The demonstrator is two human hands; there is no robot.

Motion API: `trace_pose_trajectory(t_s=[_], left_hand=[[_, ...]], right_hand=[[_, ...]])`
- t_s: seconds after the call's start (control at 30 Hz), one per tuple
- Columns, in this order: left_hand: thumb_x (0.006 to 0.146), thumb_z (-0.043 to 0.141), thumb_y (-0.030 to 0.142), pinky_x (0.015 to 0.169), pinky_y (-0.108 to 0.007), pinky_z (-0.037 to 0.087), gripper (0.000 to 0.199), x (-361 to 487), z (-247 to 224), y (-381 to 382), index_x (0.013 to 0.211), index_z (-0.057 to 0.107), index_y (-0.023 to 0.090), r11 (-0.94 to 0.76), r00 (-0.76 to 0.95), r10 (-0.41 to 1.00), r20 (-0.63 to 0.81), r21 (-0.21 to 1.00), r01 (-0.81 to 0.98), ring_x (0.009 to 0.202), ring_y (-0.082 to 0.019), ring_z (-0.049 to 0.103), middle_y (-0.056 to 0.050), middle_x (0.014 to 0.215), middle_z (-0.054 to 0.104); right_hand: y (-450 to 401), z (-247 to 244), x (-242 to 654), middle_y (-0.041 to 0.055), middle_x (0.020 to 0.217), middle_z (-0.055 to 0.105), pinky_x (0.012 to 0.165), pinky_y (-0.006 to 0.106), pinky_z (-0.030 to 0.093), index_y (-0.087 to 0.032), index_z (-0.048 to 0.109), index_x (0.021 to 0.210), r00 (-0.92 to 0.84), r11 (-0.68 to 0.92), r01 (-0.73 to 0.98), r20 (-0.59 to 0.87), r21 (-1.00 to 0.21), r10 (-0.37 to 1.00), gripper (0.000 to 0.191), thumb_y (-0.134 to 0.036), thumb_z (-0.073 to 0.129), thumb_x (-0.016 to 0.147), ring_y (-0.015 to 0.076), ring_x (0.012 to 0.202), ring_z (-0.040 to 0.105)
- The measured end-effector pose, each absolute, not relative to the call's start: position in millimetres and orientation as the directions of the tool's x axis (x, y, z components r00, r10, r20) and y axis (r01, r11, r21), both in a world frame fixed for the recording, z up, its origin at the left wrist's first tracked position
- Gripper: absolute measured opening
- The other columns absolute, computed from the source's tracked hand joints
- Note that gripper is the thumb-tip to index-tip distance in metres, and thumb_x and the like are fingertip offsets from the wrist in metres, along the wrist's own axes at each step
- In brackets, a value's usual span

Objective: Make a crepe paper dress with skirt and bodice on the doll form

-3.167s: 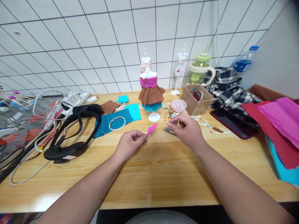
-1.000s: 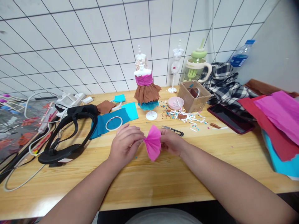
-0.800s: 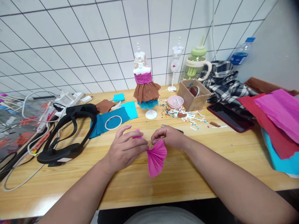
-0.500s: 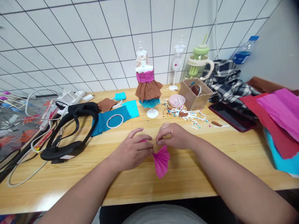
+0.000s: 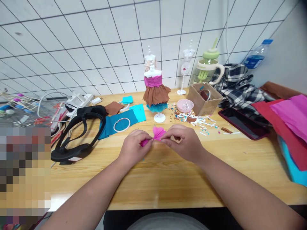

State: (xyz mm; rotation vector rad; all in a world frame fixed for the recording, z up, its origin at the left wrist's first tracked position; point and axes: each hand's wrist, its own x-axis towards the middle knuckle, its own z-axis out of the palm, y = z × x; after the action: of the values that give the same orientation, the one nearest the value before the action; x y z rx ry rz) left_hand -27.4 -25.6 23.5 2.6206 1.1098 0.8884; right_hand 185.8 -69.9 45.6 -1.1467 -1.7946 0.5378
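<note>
A piece of pink crepe paper (image 5: 158, 133), gathered to a narrow pinch with its pleats fanned out, is held between my two hands above the wooden table (image 5: 168, 188). My left hand (image 5: 136, 146) is closed on its gathered middle, and a bit of pink shows under the fingers. Thumb and forefinger of my right hand (image 5: 183, 140) pinch the fan's right edge. Just beyond them stands a small dress form (image 5: 157, 91) wearing a pink top, a brown frilled skirt and a teal underlayer.
Left are a black headset (image 5: 82, 134), teal paper (image 5: 109, 126) and a white ring (image 5: 122, 125). Behind on the right are a pink bowl (image 5: 185, 105), scattered paper scraps (image 5: 199, 120), a cardboard box (image 5: 205, 102), a phone (image 5: 242, 123) and red paper (image 5: 285, 127). A bare dress form (image 5: 187, 65) stands behind.
The pink paper's fan has turned from pointing toward me to pointing away. My right hand has come down onto its edge and now pinches it. The view has shifted slightly.
</note>
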Motion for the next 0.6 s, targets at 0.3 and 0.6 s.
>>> trace_pose_trajectory(t_s=[0.3,0.6], left_hand=[[0.085,0.063,0.022,0.104,-0.047,0.034,0.012,-27.4,35.8,-37.5,0.09,0.072,0.028,-0.843,0.696,0.514,0.502,0.143,0.519,0.089,-0.019,0.065,0.001,0.086,0.075],[0.075,0.063,0.028,0.056,-0.024,0.046,0.015,-13.9,28.0,-38.4,0.068,0.068,0.017,-0.128,0.34,0.939,-0.042,0.878,0.462,0.06,-0.015,0.06,-0.002,0.066,0.069]], right_hand=[[-71.5,52.7,192.0,0.0018,0.08,0.073,0.076,0.032,0.043,-0.022,0.073,0.084,-0.2,0.526,0.527,0.504,-0.668,0.84,0.013,-0.026,0.062,0.088,0.0164,0.077,0.061],[-84.6,35.2,162.6,0.0015,0.079,0.07,0.079,0.04,0.026,-0.023,0.069,0.081,-0.343,0.499,0.858,0.586,-0.123,0.734,0.019,-0.026,0.054,0.093,0.0193,0.084,0.05]])
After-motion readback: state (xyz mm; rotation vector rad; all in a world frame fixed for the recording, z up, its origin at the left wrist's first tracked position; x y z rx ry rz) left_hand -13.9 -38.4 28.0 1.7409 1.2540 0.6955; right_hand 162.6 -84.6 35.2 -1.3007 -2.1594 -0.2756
